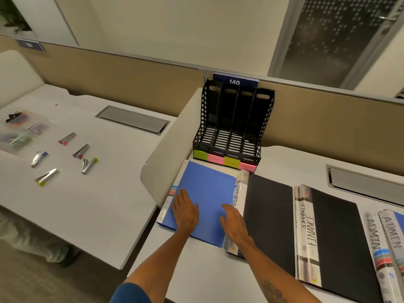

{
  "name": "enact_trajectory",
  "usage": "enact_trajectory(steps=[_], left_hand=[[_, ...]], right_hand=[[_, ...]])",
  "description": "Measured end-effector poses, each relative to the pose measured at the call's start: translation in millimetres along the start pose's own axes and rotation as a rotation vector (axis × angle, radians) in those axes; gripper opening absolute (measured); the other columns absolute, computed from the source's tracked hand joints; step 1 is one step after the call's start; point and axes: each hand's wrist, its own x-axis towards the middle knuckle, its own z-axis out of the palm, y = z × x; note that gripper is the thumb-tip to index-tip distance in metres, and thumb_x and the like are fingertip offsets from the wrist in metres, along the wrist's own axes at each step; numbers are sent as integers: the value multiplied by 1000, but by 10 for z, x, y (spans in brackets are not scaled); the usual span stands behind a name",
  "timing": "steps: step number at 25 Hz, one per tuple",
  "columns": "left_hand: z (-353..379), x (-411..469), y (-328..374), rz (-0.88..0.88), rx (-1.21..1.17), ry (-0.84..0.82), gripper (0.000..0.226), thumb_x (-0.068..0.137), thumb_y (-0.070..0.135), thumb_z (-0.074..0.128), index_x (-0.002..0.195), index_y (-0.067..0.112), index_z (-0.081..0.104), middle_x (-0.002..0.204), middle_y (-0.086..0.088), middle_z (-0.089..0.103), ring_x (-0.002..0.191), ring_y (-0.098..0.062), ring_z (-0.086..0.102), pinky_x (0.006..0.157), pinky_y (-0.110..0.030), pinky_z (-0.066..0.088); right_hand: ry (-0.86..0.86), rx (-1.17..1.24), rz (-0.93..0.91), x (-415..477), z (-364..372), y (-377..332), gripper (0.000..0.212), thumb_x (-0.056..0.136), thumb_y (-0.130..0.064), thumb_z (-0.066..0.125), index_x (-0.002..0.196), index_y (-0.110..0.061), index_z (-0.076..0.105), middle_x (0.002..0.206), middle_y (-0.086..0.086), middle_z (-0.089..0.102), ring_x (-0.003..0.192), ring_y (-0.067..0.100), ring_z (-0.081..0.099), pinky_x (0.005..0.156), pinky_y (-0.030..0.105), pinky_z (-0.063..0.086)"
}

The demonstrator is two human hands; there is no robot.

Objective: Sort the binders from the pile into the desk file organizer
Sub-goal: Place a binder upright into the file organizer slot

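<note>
Both your left hand (185, 212) and right hand (232, 223) lie flat and open on the blue plastic binder (205, 193), gripping nothing, its long axis pointing straight ahead at the empty black slotted desk file organizer (231, 125) just beyond.

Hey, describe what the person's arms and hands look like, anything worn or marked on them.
Both hands are bare: no gloves, rings or watch show on the left hand or the right hand. The forearms are uncovered too. A dark blue sleeve covers the left upper arm at the bottom edge of the picture. The right forearm carries a dark tattoo near the lower edge; its design is too small to make out.
</note>
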Motion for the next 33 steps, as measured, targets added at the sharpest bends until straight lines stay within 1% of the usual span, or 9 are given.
enact_trajectory(steps=[4,9,13,15,17,20,24,27,33], left_hand=[[-120,47,-287,-155,26,34,75,94,37,52,151,2,16,155,-15,26,142,-34,26,117,-48,21],[-145,121,-561,-320,-72,37,74,94,42,50,149,2,21,147,-18,41,134,-35,40,112,-47,32],[-169,218,-566,-380,-149,25,55,95,44,48,132,3,44,130,-17,56,117,-37,55,99,-48,44],[-222,261,-519,-423,-205,15,52,95,45,48,125,2,47,124,-18,59,113,-38,56,97,-49,45],[-298,294,-479,-447,-257,-9,56,95,47,47,126,0,42,125,-22,58,115,-41,55,98,-51,44],[-422,317,-413,-454,-245,-69,64,96,48,43,137,0,31,134,-26,51,122,-43,51,101,-50,41],[-612,319,-338,-430,-250,-130,59,92,46,51,129,1,42,130,-20,54,117,-39,54,95,-45,44],[-772,299,-189,-385,-301,-171,51,87,46,52,114,3,60,120,-16,62,103,-33,59,89,-41,47],[-1117,-21,250,-210,-491,-259,39,76,38,62,101,8,66,100,-10,71,80,-23,68,72,-35,53]], right_hand=[[-130,-31,92,72,259,-162,59,98,-19,47,151,-13,24,157,8,26,142,28,31,114,36,28],[-223,-39,145,90,441,-208,57,95,-18,49,147,-10,29,148,13,34,134,31,38,109,38,36],[-278,-78,137,131,441,-233,59,95,-21,48,149,-15,25,155,14,20,140,33,28,112,39,30],[-310,-82,130,127,415,-233,62,96,-24,48,151,-17,20,159,14,10,144,33,21,113,39,27],[-333,-57,118,122,394,-239,65,95,-28,50,151,-18,19,158,14,10,144,33,20,113,41,30],[-356,-3,154,72,340,-247,71,93,-38,52,152,-21,16,159,12,6,146,33,14,116,45,27],[-353,65,187,41,221,-229,73,96,-40,50,155,-21,10,162,9,2,148,30,10,118,42,20],[-337,156,194,15,81,-259,71,97,-39,50,154,-20,13,161,5,15,146,28,22,116,39,25],[-239,274,138,-27,-343,-522,65,97,-35,50,153,-21,20,157,3,26,142,28,31,112,40,32]])
